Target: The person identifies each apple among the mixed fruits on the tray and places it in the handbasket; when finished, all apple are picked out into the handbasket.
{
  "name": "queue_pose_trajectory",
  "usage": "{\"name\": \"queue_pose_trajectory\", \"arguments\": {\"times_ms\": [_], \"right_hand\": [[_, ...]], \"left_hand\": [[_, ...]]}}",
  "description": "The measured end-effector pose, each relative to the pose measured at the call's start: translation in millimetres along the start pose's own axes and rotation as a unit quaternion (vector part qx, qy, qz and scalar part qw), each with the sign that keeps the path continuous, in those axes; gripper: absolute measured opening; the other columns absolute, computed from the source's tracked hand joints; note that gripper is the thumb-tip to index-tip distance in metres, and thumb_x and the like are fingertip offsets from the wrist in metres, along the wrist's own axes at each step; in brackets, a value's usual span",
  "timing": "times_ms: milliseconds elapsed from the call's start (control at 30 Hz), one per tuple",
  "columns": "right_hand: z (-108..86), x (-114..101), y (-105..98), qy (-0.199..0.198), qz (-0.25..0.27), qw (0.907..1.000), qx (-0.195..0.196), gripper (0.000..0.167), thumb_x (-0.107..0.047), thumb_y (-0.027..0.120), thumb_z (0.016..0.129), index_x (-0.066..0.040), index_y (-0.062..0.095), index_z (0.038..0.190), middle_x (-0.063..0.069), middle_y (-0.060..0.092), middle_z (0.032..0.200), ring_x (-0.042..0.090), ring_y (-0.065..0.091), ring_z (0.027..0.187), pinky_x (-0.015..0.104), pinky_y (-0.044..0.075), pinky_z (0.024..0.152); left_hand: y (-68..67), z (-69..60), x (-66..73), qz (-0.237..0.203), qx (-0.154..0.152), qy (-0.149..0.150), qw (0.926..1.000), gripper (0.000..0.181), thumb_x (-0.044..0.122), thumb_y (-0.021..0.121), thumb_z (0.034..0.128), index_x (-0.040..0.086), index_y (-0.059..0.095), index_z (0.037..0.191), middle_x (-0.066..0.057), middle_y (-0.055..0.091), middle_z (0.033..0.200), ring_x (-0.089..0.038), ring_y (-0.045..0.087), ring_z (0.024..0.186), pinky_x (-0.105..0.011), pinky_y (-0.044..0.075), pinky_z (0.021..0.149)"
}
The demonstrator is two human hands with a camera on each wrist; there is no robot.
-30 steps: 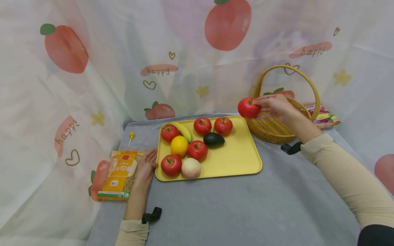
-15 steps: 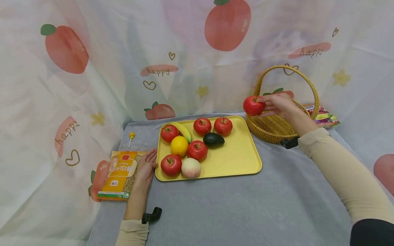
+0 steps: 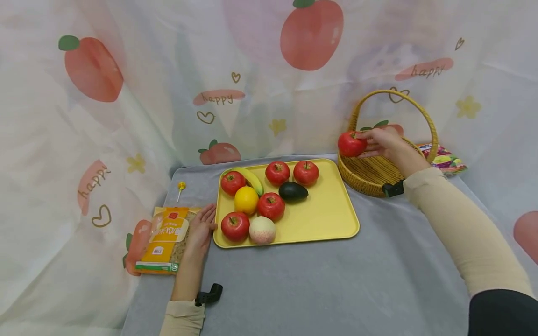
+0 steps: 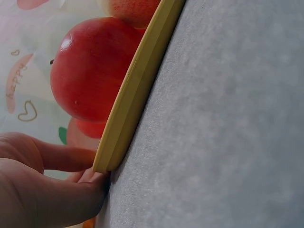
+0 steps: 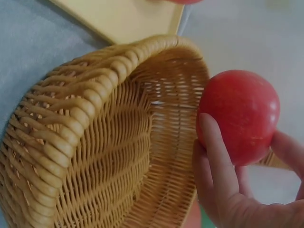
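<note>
My right hand [image 3: 382, 141] grips a red apple [image 3: 352, 143] above the left rim of the wicker basket [image 3: 363, 189]. In the right wrist view the fingers and thumb hold the apple [image 5: 240, 114] beside the basket's rim [image 5: 95, 102]. With fingers extended, my left hand [image 3: 199, 233] touches the left edge of the yellow tray [image 3: 319, 219]. The left wrist view has its fingertips against the tray's rim [image 4: 128, 99]. On the tray lie several red apples [image 3: 271, 206], a banana [image 3: 252, 179], an orange [image 3: 246, 200], a dark avocado [image 3: 293, 191] and a pale peach [image 3: 262, 230].
An orange food bag [image 3: 166, 242] lies left of the tray, partly behind my left hand. A yellow lollipop [image 3: 181, 185] is at the back left. Right of the basket sits a colourful packet [image 3: 447, 159]. The basket's handle [image 3: 395, 92] arches over it; a printed curtain hangs behind.
My right hand has moved right with the apple, from beside the basket to over its left rim. My left hand stays at the tray's edge.
</note>
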State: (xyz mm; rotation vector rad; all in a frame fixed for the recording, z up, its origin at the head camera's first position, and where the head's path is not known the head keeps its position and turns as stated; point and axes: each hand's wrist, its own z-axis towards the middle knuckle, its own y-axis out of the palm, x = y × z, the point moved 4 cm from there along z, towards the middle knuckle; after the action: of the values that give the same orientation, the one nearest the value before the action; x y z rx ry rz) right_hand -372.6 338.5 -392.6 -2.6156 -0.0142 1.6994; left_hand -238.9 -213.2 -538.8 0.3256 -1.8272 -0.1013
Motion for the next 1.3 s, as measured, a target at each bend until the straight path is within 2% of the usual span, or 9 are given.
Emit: {"name": "queue_pose_trajectory", "arguments": {"times_ms": [133, 233, 333, 400, 567, 767, 933, 1167, 1300], "right_hand": [[6.7, 2.6, -4.6, 0.017, -0.005, 0.9998, -0.002, 0.029, -0.017, 0.068, 0.101, -0.005, 0.052, 0.122, 0.005, 0.066, 0.100, 0.024, 0.072, 0.095, 0.048, 0.063, 0.084], [13.1, 7.2, -10.8, 0.030, -0.011, 0.9995, 0.007, 0.040, -0.016, 0.066, 0.102, -0.002, 0.048, 0.134, 0.012, 0.059, 0.113, 0.024, 0.070, 0.096, 0.048, 0.063, 0.086], [19.0, 11.2, -16.6, 0.038, -0.017, 0.9990, 0.019, 0.071, -0.017, 0.064, 0.103, 0.001, 0.022, 0.158, 0.019, 0.050, 0.129, 0.029, 0.068, 0.102, 0.048, 0.063, 0.086], [22.3, 13.1, -19.4, 0.044, -0.015, 0.9986, 0.027, 0.088, -0.018, 0.063, 0.103, -0.002, 0.002, 0.164, 0.026, 0.039, 0.146, 0.036, 0.063, 0.116, 0.048, 0.061, 0.090], [26.5, 14.4, -22.4, 0.058, 0.006, 0.9978, 0.031, 0.102, -0.015, 0.061, 0.103, -0.010, -0.022, 0.162, 0.027, 0.004, 0.168, 0.048, 0.029, 0.150, 0.049, 0.057, 0.097], [29.8, 13.8, -23.7, 0.077, 0.044, 0.9954, 0.037, 0.119, -0.007, 0.060, 0.103, -0.023, -0.049, 0.147, 0.024, -0.005, 0.170, 0.048, 0.020, 0.153, 0.052, 0.059, 0.092], [36.7, 18.4, -27.5, 0.085, 0.064, 0.9941, 0.023, 0.124, -0.004, 0.062, 0.101, -0.029, -0.052, 0.144, 0.023, -0.005, 0.170, 0.047, 0.020, 0.153, 0.056, 0.053, 0.101], [82.7, 49.8, -52.2, 0.175, 0.102, 0.9787, -0.036, 0.122, -0.006, 0.078, 0.091, -0.025, -0.016, 0.166, 0.009, 0.009, 0.170, 0.032, 0.029, 0.151, 0.054, 0.049, 0.109], [84.6, 55.2, -51.0, 0.175, 0.115, 0.9773, -0.034, 0.122, -0.006, 0.078, 0.092, -0.024, -0.017, 0.166, 0.008, 0.002, 0.171, 0.035, 0.023, 0.153, 0.055, 0.048, 0.109]], "left_hand": [[-0.3, -0.5, 0.8, 0.000, 0.003, -0.001, 1.0000, 0.084, -0.031, 0.038, 0.0811, -0.003, 0.033, 0.160, -0.020, 0.035, 0.165, -0.029, 0.033, 0.153, -0.038, 0.027, 0.126], [-0.3, 0.0, 0.7, 0.002, 0.004, 0.001, 1.0000, 0.084, -0.031, 0.038, 0.0811, -0.003, 0.033, 0.160, -0.021, 0.035, 0.165, -0.029, 0.033, 0.153, -0.039, 0.027, 0.126], [-0.2, 0.7, 0.3, 0.002, 0.001, 0.006, 1.0000, 0.084, -0.031, 0.037, 0.0811, -0.003, 0.033, 0.160, -0.021, 0.035, 0.164, -0.029, 0.034, 0.153, -0.039, 0.027, 0.126], [0.1, 1.1, 0.1, 0.001, -0.003, 0.009, 1.0000, 0.083, -0.031, 0.037, 0.0813, -0.004, 0.032, 0.160, -0.021, 0.035, 0.164, -0.029, 0.033, 0.153, -0.038, 0.027, 0.126], [0.4, 2.6, -1.0, -0.002, -0.005, 0.011, 0.9999, 0.083, -0.031, 0.038, 0.0811, -0.004, 0.033, 0.159, -0.022, 0.035, 0.164, -0.030, 0.034, 0.153, -0.039, 0.028, 0.125], [-1.3, 4.8, -1.4, 0.006, -0.002, 0.011, 0.9999, 0.084, -0.032, 0.039, 0.0797, -0.004, 0.034, 0.159, -0.022, 0.037, 0.163, -0.030, 0.035, 0.152, -0.039, 0.028, 0.125], [-3.3, 6.0, -1.0, 0.008, -0.002, 0.011, 0.9999, 0.083, -0.032, 0.039, 0.0803, -0.004, 0.034, 0.159, -0.022, 0.036, 0.164, -0.030, 0.035, 0.152, -0.039, 0.028, 0.125], [-3.4, 4.8, -1.3, 0.010, -0.001, 0.001, 0.9999, 0.082, -0.031, 0.039, 0.0818, -0.003, 0.034, 0.159, -0.021, 0.036, 0.164, -0.030, 0.035, 0.153, -0.040, 0.028, 0.125], [-3.0, 4.8, -0.6, 0.013, -0.001, 0.001, 0.9999, 0.081, -0.031, 0.039, 0.0823, -0.004, 0.034, 0.159, -0.021, 0.036, 0.164, -0.030, 0.035, 0.153, -0.040, 0.027, 0.126]]}}
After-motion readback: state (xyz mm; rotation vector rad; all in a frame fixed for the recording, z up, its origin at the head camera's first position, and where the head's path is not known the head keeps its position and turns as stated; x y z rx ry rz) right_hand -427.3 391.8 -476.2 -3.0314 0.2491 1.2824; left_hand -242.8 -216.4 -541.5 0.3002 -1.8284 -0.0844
